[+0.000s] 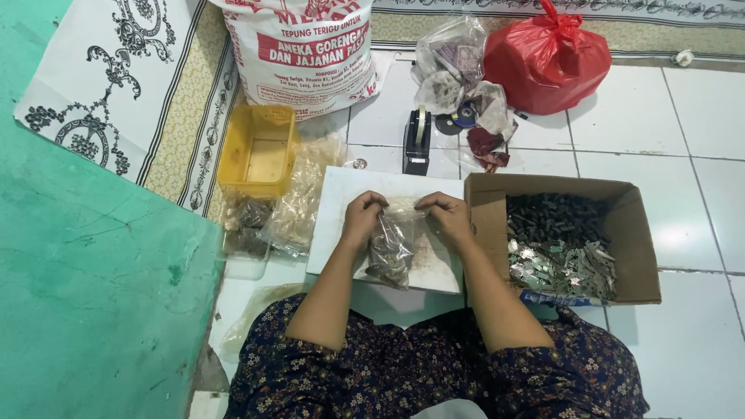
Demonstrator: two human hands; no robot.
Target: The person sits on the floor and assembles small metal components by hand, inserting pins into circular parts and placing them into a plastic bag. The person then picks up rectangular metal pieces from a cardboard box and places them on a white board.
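Left hand (363,219) and right hand (448,217) both pinched shut on mouth of small clear bag (393,247) over white board (341,225); bag already filled with dark bits, top not yet sealed — long axis vertical, mouth up, hanging toward lap; cardboard box (487,225) alongside, plenty left.

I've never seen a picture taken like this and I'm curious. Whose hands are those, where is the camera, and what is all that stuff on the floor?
The camera sits on a person's head and looks down, so you see their own two hands. The left hand and right hand together hold the top of a small clear bag of dark little pieces, above a white board. Beside it on the tiled floor are a cardboard box of small dark and silvery parts, a yellow tub, a tape dispenser, a big white sack and a red bag.
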